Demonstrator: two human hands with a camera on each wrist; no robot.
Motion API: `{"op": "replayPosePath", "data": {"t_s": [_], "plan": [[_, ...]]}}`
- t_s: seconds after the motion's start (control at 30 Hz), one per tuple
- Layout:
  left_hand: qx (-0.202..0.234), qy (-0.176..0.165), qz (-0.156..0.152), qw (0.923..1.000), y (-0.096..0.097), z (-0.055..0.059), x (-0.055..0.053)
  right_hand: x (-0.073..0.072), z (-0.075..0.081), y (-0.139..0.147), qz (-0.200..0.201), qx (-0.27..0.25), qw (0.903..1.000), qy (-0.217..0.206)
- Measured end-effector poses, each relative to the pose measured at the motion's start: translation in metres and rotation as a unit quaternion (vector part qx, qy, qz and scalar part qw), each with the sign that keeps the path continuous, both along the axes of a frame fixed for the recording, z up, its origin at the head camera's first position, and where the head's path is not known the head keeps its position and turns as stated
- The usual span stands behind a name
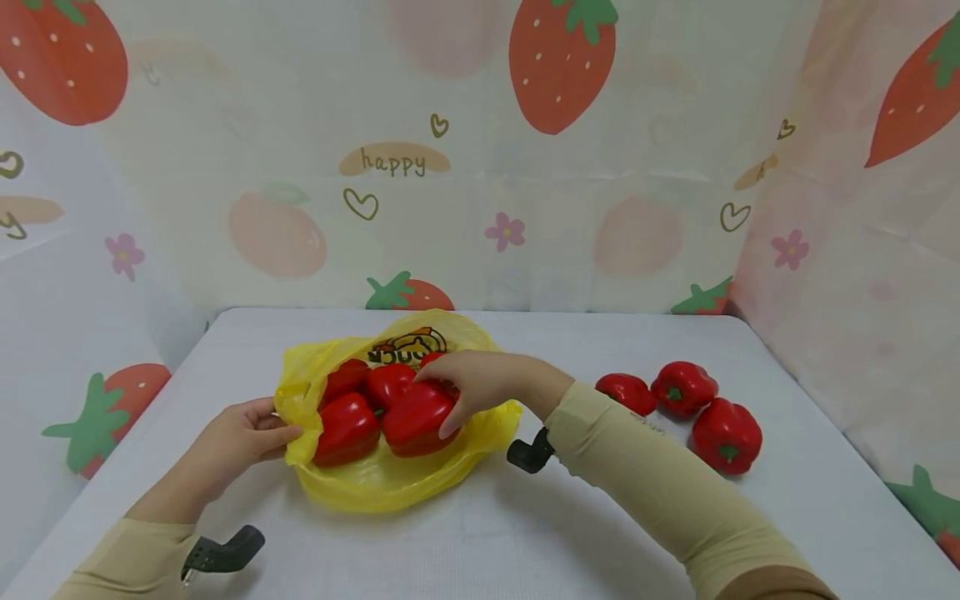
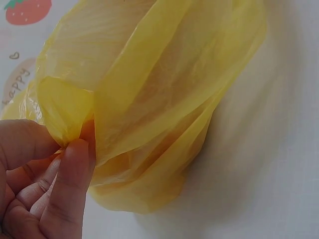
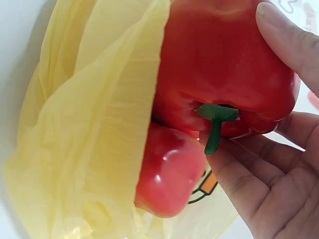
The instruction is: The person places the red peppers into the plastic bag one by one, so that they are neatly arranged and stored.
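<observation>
A yellow plastic bag (image 1: 360, 496) lies with its mouth spread open, several red bell peppers (image 1: 347, 429) inside it. At its left edge my left hand (image 1: 236, 437) pinches the rim; the left wrist view shows the gathered plastic (image 2: 67, 112) between thumb and finger. Over the bag's right side my right hand (image 1: 480, 383) grips a large red bell pepper (image 1: 420, 418), thumb on one side and fingers on the other. In the right wrist view this pepper (image 3: 224, 55) shows its green stem, with another red pepper (image 3: 169, 172) beside it, partly behind the yellow plastic.
Three more red bell peppers, one of them (image 1: 726, 436) nearest the front, lie grouped on the white table (image 1: 600, 533) to the right, beyond my right forearm. A strawberry-print backdrop (image 1: 465, 200) stands behind the table and along both sides.
</observation>
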State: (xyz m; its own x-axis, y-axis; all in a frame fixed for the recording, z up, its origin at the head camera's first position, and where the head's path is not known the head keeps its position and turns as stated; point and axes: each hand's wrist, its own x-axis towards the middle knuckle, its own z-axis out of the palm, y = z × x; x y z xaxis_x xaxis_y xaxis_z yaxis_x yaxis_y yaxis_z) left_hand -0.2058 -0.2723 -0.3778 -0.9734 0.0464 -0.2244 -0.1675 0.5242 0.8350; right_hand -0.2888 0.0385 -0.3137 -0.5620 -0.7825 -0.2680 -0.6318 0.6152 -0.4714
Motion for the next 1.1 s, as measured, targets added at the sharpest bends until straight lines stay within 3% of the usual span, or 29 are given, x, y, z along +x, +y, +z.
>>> {"op": "replayPosePath", "data": {"t_s": [0.53, 0.73, 1.1], "plan": [[0.009, 0.002, -0.006, 0.9999, -0.005, -0.005, 0.001, -0.008, -0.013, -0.011, -0.028, 0.006, 0.9996, -0.003], [0.026, 0.012, -0.014, 0.9995, -0.009, -0.007, 0.000, -0.008, -0.014, -0.017, -0.002, 0.016, 0.9996, 0.023], [0.031, 0.013, -0.015, 0.9993, -0.011, -0.007, 0.001, 0.004, -0.013, -0.033, 0.056, 0.021, 0.9982, 0.004]]}}
